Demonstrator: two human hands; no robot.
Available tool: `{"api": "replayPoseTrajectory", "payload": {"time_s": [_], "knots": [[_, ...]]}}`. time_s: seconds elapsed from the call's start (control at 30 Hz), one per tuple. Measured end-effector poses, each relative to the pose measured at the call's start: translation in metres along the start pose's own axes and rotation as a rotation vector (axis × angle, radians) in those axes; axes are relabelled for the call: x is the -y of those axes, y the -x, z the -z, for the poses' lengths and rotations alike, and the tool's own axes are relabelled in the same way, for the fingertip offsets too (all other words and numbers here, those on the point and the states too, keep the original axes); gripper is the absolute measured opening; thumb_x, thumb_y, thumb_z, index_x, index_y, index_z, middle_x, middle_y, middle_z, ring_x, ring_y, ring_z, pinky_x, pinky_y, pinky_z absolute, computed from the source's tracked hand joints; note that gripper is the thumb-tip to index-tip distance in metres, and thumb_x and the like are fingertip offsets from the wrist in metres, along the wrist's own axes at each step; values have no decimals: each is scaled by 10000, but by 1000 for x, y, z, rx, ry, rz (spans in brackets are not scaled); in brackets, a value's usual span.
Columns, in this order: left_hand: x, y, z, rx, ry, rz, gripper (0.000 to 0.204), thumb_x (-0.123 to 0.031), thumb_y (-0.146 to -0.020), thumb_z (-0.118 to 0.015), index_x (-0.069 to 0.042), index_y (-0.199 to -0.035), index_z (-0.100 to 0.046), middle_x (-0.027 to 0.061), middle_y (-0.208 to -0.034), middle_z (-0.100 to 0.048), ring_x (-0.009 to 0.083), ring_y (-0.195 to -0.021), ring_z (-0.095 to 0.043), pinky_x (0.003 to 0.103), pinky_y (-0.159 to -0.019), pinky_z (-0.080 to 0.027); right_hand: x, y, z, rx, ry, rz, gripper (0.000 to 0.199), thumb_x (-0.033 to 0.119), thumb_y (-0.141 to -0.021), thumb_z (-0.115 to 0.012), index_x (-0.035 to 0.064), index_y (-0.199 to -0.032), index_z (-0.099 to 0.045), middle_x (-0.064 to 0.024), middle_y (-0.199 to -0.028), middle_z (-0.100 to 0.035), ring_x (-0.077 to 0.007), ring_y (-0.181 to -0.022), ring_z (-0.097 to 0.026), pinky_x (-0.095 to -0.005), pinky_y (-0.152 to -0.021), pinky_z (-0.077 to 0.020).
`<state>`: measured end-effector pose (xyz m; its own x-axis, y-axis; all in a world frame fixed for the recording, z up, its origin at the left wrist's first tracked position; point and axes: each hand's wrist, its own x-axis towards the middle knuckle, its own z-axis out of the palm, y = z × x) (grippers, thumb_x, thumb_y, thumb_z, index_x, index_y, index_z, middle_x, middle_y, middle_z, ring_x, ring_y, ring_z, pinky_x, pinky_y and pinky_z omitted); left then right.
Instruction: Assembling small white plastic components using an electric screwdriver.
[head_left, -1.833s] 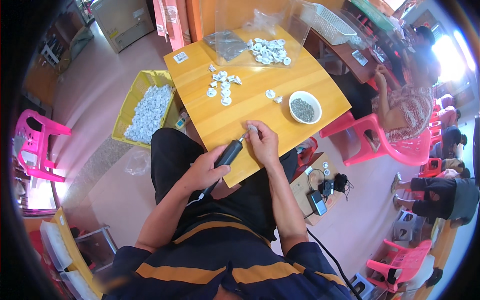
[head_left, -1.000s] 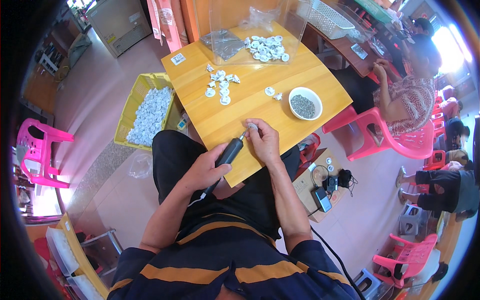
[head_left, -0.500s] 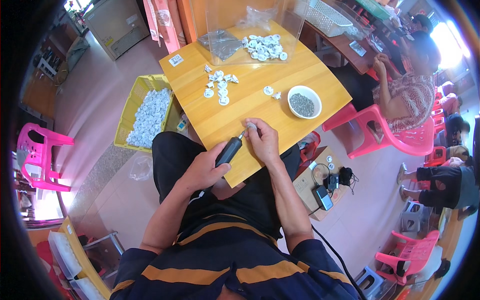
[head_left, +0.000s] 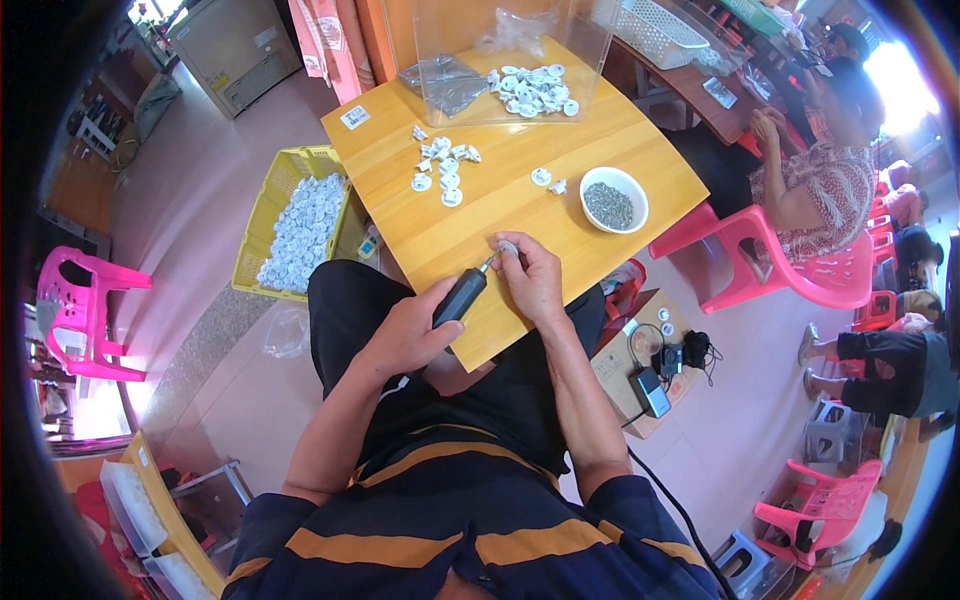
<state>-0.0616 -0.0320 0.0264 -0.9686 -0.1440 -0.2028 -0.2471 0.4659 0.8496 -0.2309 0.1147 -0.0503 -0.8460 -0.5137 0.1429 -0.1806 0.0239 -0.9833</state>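
My left hand is wrapped round a black electric screwdriver at the table's near corner. Its thin bit points up and right toward my right hand. Between the right thumb and fingers is a small white plastic part, mostly covered by the fingertips. The bit's tip meets or nearly meets this part; which one I cannot tell. Farther off on the wooden table lie a loose group of white plastic parts and two more parts. A white bowl of small metal screws stands to the right.
A clear plastic bin with white parts and a grey bag sits at the table's far side. Left of the table, a yellow crate is full of white parts. A cardboard box with cabled devices stands at right, near a seated person.
The view has shifted very slightly. Both hands keep the same hold, with the screwdriver bit still at the white part.
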Motion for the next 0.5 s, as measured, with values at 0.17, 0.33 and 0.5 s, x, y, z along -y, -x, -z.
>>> {"api": "replayPoseTrajectory", "payload": {"time_s": [0.17,0.33,0.5], "knots": [[-7,0,1,-15,-43,-34,662,-227,-872,-658,-2,-1464,-466,281,-1061,-693,394,-970,-710,415,-874,-541,-2,-1,0,5,-19,-19,200,45,-1025,-581,-4,-1185,-692,-21,-902,-701,-66,-766,-653,-219,-680,-537],[-4,0,3,-36,-90,-61,660,-223,-872,-659,-24,-1471,-466,277,-1047,-695,400,-955,-709,421,-863,-543,-2,0,1,10,-9,-7,200,42,-1026,-581,-3,-1187,-690,-22,-909,-702,-65,-764,-651,-216,-679,-532],[-10,-2,4,-12,-81,-51,660,-228,-869,-655,-25,-1469,-467,274,-1030,-698,407,-938,-707,426,-855,-546,-5,-1,0,5,-27,-10,194,41,-1026,-580,-1,-1179,-692,-20,-913,-702,-62,-764,-648,-212,-677,-529]]}}
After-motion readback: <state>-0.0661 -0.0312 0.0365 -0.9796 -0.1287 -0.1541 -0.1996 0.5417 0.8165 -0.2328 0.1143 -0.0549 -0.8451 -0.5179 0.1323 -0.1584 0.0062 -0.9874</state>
